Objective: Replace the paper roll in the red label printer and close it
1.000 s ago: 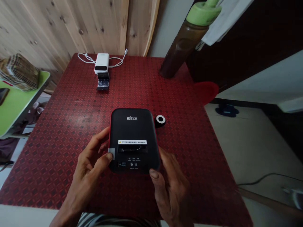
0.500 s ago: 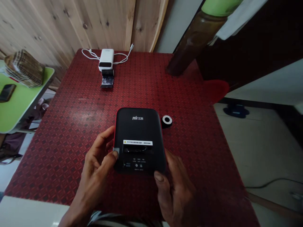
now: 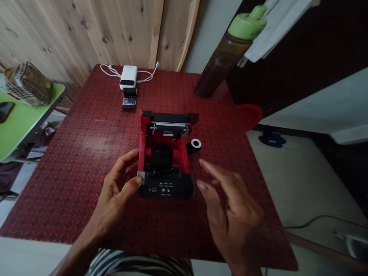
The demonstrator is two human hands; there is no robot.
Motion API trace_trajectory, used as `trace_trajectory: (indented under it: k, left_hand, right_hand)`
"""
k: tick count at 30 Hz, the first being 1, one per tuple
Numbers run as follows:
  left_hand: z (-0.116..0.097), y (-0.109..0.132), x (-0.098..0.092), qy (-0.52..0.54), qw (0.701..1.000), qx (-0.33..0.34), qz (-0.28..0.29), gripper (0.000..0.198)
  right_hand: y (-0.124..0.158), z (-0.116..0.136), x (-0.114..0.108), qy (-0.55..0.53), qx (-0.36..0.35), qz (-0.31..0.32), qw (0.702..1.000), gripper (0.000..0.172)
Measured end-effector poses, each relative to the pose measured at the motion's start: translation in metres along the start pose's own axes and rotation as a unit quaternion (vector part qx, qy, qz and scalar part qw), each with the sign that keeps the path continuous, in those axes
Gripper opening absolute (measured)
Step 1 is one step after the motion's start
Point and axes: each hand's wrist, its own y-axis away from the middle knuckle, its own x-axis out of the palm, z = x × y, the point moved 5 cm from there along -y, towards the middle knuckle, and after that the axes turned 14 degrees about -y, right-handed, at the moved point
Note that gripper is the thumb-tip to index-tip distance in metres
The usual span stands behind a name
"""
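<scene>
A red and black label printer (image 3: pixel 165 186) sits on the table in front of me with its lid (image 3: pixel 169 119) raised. Its inside shows a dark roll bay and a metal bar under the lid. My left hand (image 3: pixel 117 188) grips the printer's left side, thumb on the grey corner tab (image 3: pixel 140 177) and fingers along the red edge. Off the printer's right side, my right hand (image 3: pixel 230 203) hangs apart from it, fingers spread and nothing held. Just beyond its fingertips lies a small black roll with a white core (image 3: pixel 196 144).
At the back of the red patterned table (image 3: pixel 94 161) are a white power bank (image 3: pixel 129 76) with cable and a black strip roll (image 3: pixel 129 98). A green-capped bottle (image 3: pixel 218 57) stands back right. A green side table (image 3: pixel 17 130) holds a plaid bag (image 3: pixel 28 84) and a phone.
The printer's lid has swung up from closed to open. My right hand has let go of the printer and moved off to the right; my left hand keeps its hold.
</scene>
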Motion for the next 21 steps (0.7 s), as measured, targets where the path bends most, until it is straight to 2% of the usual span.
trace_trajectory:
  k: [2,4,7,9,12,16,21]
  left_hand:
    - [-0.004,-0.005,-0.006,-0.023,0.999,0.020,0.015,0.055]
    - [-0.006,-0.013,-0.011,-0.058,0.997,0.053,0.018,0.056]
    - [0.000,-0.023,-0.012,-0.084,0.989,0.116,0.037,0.065]
    - [0.009,-0.026,-0.010,-0.077,0.981,0.172,0.051,0.071]
    - [0.026,-0.026,-0.007,-0.112,0.961,0.243,0.070,0.083]
    - [0.038,-0.027,-0.007,-0.175,0.930,0.315,0.068,0.088]
    - [0.038,-0.031,-0.007,-0.211,0.915,0.337,0.059,0.085]
  right_hand:
    - [-0.027,0.010,0.008,-0.001,-0.075,0.051,0.996,0.031]
    - [-0.050,0.017,0.030,0.001,-0.107,0.163,0.981,0.030]
    - [-0.072,0.015,0.070,0.085,-0.075,0.334,0.936,0.031]
    - [-0.079,0.013,0.090,0.139,-0.062,0.400,0.904,0.033]
    - [-0.086,0.008,0.107,0.192,-0.062,0.420,0.885,0.035]
    - [-0.092,0.004,0.111,0.211,-0.065,0.420,0.880,0.037]
    - [-0.093,0.013,0.104,0.226,-0.077,0.403,0.883,0.034]
